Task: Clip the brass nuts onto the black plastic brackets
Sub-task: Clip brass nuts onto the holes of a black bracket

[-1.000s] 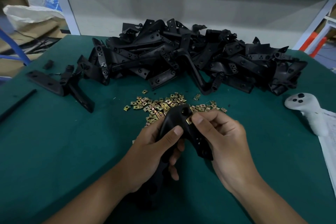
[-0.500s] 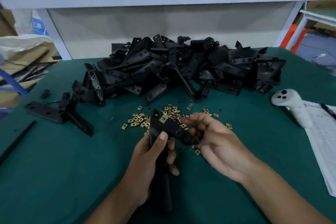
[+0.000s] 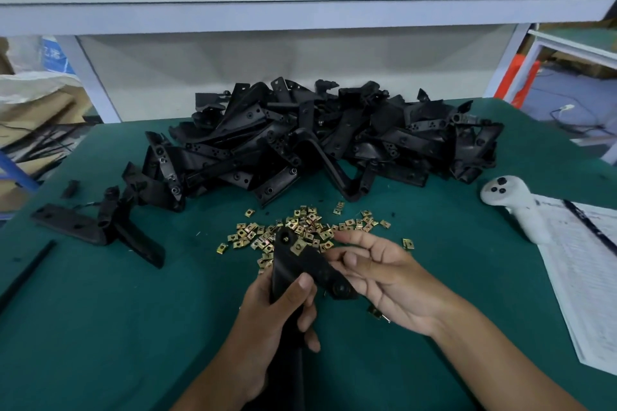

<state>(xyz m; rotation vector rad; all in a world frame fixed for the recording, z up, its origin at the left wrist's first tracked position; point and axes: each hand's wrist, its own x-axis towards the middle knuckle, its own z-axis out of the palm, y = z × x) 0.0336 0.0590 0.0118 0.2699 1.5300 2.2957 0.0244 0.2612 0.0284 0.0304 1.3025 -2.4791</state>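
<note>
Midway over the green surface [image 3: 100,327], my left hand [image 3: 277,320] grips a stiff, light black bracket [image 3: 300,264] by its shank; my right hand [image 3: 384,280], fingers relaxed, steadies its end near the scattered, small, likely slippery brass nuts [image 3: 300,230].

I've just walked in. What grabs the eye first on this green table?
A big heap of black plastic brackets fills the far middle of the table. In front of it lies a scatter of small brass nuts. Nearest, the left hand grips one bracket with a nut already clipped on, the right hand beside it.
</note>
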